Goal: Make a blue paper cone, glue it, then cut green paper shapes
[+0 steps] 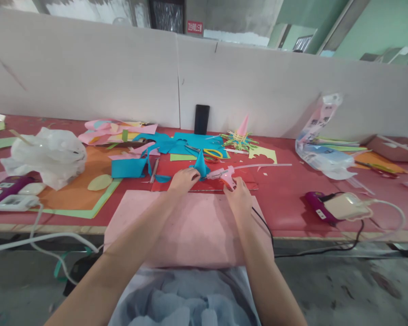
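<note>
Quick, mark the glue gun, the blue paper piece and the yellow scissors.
glue gun (pixel 225 173): head view, on its pink body.
blue paper piece (pixel 200 165): head view, on its folded middle.
yellow scissors (pixel 213 152): head view, on a handle loop.

Soft, even light falls from above on the red table (pixel 285 203), and shadows are faint. My left hand (pixel 182 180), pinching the blue paper (pixel 200 165), and my right hand (pixel 238 195), gripping the glue gun (pixel 224 174), look sharp. The table's near edge bows, and the corners smear.
</note>
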Available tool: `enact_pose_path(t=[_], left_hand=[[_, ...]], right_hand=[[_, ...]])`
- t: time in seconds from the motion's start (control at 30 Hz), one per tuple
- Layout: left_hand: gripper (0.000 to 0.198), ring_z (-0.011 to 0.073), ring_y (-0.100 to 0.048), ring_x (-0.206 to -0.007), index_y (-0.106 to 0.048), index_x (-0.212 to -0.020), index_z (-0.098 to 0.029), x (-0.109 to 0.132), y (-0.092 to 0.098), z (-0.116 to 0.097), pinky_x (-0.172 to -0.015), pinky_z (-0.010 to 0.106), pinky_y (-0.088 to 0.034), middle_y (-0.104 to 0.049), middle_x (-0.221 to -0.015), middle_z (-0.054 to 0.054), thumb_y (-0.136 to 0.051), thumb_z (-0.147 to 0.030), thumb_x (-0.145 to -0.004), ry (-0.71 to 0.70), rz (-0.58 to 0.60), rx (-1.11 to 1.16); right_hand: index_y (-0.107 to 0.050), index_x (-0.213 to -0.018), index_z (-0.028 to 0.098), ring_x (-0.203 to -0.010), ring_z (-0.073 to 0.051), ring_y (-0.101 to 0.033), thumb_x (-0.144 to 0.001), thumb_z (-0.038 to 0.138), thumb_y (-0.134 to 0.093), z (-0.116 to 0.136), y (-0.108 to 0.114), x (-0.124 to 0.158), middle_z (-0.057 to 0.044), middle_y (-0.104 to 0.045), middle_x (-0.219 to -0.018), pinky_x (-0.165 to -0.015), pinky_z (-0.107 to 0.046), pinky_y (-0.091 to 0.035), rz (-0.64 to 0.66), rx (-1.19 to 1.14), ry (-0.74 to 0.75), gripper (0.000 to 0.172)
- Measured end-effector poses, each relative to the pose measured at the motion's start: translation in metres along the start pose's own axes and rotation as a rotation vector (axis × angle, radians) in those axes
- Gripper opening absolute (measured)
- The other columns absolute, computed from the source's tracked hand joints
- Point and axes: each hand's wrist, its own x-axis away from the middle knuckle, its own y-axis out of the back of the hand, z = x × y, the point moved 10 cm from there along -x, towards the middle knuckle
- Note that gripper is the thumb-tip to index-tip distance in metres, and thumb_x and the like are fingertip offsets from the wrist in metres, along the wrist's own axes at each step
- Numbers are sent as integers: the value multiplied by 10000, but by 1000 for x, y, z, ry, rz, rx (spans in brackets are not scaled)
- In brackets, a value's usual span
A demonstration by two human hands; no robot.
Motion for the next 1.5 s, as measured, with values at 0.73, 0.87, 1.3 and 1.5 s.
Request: enact_pose_path(t=[0.73, 0.87, 1.3, 1.5], left_hand=[[222, 150, -578, -880, -657, -899, -214, -1, -12, -12, -772, 275, -415, -642, -920, 24, -444, -263, -861, -149, 63, -132], [225, 153, -578, -871, -655, -927, -215, -1, -12, -11, -771, 279, -421, -635, -929, 33, -443, -242, -858, -140, 63, -148], [237, 165, -537, -842, -667, -895, -226, -1, -13, -15, -755, 291, -399, -584, -863, 54, -440, -280, -856, -171, 50, -207], [238, 159, -538, -859, -655, -928, -223, -2, -2, -11, -764, 281, -396, -591, -893, 49, -434, -279, -861, -84, 6, -219]], right_hand=[[-481, -1070, 236, -910, -212, -568, -710, 442, -555, -33, -2, -7, -48, -590, -1063, -659, -274, -372, 64, 8, -176, 422], [-489, -1062, 235, -910, -215, -566, -696, 458, -557, -37, 0, -7, -48, -598, -1041, -658, -272, -376, 52, -35, -213, 435], [-493, -1075, 225, -915, -222, -564, -693, 473, -546, -41, 1, -6, -62, -599, -1010, -671, -281, -382, 49, -78, -249, 459], [-486, -1081, 223, -905, -229, -563, -695, 505, -522, -45, 1, -6, -65, -596, -1019, -661, -287, -378, 29, -79, -274, 480]])
